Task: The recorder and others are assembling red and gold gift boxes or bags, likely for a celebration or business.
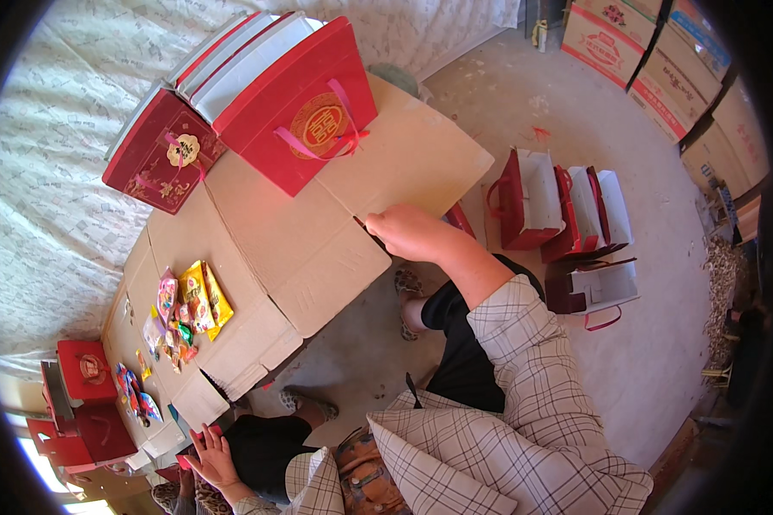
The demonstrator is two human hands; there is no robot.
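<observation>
Cardboard covering [275, 236]: tan, in several panels, lying flat over the table [455, 154], creased along its folds, the near edge stepped and uneven, with a small flap jutting out toward the left end. Narrow piece [360, 221]: dark red, mostly hidden, kind unclear, at the near edge of the table toward the right corner. Red item [184, 462]: bright red, only small portions visible, form and full extent uncertain, just off the near edge by the left end.
</observation>
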